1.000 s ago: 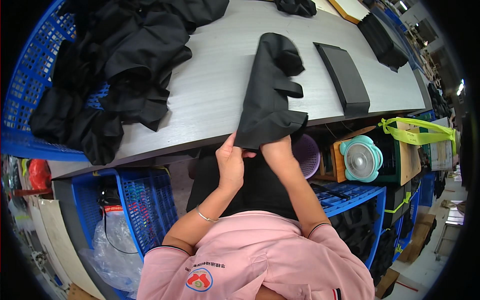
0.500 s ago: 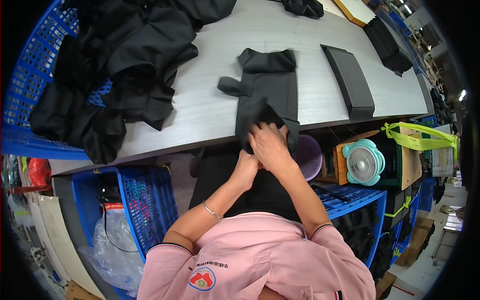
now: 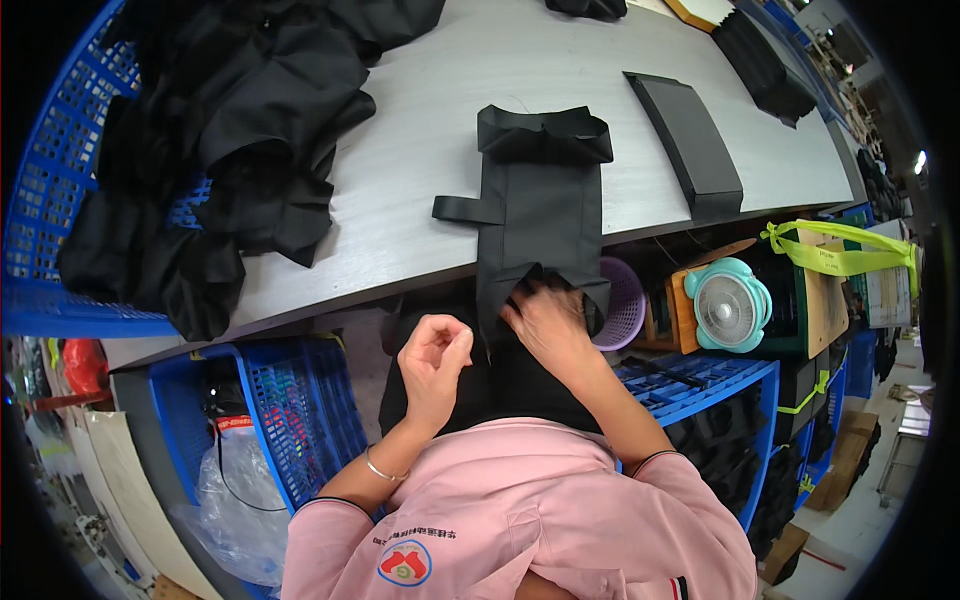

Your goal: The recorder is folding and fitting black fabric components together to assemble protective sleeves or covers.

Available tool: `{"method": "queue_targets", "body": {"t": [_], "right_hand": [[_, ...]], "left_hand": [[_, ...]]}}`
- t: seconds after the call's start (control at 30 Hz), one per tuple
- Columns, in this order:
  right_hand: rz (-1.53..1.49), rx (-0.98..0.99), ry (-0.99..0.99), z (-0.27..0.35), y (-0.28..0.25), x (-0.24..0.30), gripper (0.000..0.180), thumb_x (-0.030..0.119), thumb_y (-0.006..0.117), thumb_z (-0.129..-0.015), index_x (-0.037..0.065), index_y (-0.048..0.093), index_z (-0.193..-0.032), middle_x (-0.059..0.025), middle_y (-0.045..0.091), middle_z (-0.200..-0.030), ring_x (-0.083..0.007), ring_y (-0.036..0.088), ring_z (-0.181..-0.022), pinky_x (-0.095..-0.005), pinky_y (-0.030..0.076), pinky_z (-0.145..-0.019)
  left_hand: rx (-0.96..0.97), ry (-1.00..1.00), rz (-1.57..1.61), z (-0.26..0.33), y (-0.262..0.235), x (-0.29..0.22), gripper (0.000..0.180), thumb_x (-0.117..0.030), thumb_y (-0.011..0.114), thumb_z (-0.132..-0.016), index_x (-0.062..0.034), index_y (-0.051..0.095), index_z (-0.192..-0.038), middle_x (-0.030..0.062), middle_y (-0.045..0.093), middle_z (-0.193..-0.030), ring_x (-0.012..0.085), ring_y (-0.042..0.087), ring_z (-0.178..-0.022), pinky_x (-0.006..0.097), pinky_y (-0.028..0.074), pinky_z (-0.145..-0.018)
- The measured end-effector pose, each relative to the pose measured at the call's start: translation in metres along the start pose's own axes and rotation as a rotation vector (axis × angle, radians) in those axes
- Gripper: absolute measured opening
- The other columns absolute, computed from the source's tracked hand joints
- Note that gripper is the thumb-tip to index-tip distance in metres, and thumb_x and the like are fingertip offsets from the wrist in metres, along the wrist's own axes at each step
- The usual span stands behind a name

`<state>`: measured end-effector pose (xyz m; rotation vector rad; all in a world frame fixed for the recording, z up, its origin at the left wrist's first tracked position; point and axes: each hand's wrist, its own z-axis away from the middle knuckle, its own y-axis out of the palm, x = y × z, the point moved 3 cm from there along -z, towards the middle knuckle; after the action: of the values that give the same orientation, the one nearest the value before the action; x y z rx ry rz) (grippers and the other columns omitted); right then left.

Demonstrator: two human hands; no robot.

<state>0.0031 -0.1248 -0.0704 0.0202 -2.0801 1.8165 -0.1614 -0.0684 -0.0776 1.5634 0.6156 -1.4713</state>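
right hand [image 3: 548,322]: fingers pinching the hanging edge of the flat black fabric piece [image 3: 540,205]
left hand [image 3: 435,355]: loosely curled, holding nothing

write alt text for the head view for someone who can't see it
A person in a pink top presses their right hand on the near end of a flat black fabric piece hanging over a grey table's edge; the left hand hovers beside it, loosely curled.
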Motion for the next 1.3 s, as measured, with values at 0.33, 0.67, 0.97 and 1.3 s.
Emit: {"method": "queue_targets", "body": {"t": [0.33, 0.67, 0.97, 1.3], "right_hand": [[-0.749, -0.006, -0.259, 0.075, -0.059, 0.036, 0.012, 0.013, 0.067, -0.091, 0.003, 0.070, -0.096, -0.0129, 0.072, -0.094, -0.0306, 0.071, -0.083, -0.0375, 0.057, -0.074], [-1.394, -0.059, 0.462, 0.063, -0.049, -0.042, 0.037, 0.017, 0.071, -0.091, 0.000, 0.053, -0.062, 0.0051, 0.042, -0.060, -0.0038, 0.038, -0.060, -0.0284, 0.030, -0.051], [-1.679, -0.183, 0.332, 0.069, -0.040, -0.018, 0.026, 0.020, 0.078, -0.085, 0.000, 0.062, -0.087, 0.0049, 0.060, -0.079, -0.0048, 0.052, -0.074, -0.0249, 0.043, -0.065], [-0.961, -0.715, 0.447, 0.116, -0.019, -0.062, 0.021, 0.008, 0.062, -0.090, -0.002, 0.058, -0.107, -0.0281, 0.065, -0.090, -0.0460, 0.062, -0.096, -0.0436, 0.052, -0.074]], "left_hand": [[0.031, -0.457, 0.319, -0.034, -0.001, 0.032, 0.037, -0.019, 0.071, -0.093, -0.0034, 0.060, -0.124, 0.0041, 0.063, -0.115, 0.0138, 0.060, -0.106, 0.031, 0.048, -0.095], [0.062, -0.437, 0.165, -0.008, -0.020, 0.052, 0.050, -0.013, 0.076, -0.087, -0.0048, 0.056, -0.132, 0.0054, 0.060, -0.131, 0.0189, 0.056, -0.120, 0.035, 0.046, -0.103], [0.241, -0.477, 0.467, -0.012, 0.021, 0.039, 0.060, -0.023, 0.073, -0.090, 0.0002, 0.048, -0.140, 0.0133, 0.055, -0.139, 0.0257, 0.056, -0.122, 0.040, 0.044, -0.107], [0.443, -0.193, 0.013, 0.003, 0.072, 0.001, 0.051, -0.001, 0.065, -0.092, 0.0007, 0.050, -0.141, 0.0117, 0.060, -0.131, 0.0190, 0.058, -0.119, 0.033, 0.044, -0.106]]}}
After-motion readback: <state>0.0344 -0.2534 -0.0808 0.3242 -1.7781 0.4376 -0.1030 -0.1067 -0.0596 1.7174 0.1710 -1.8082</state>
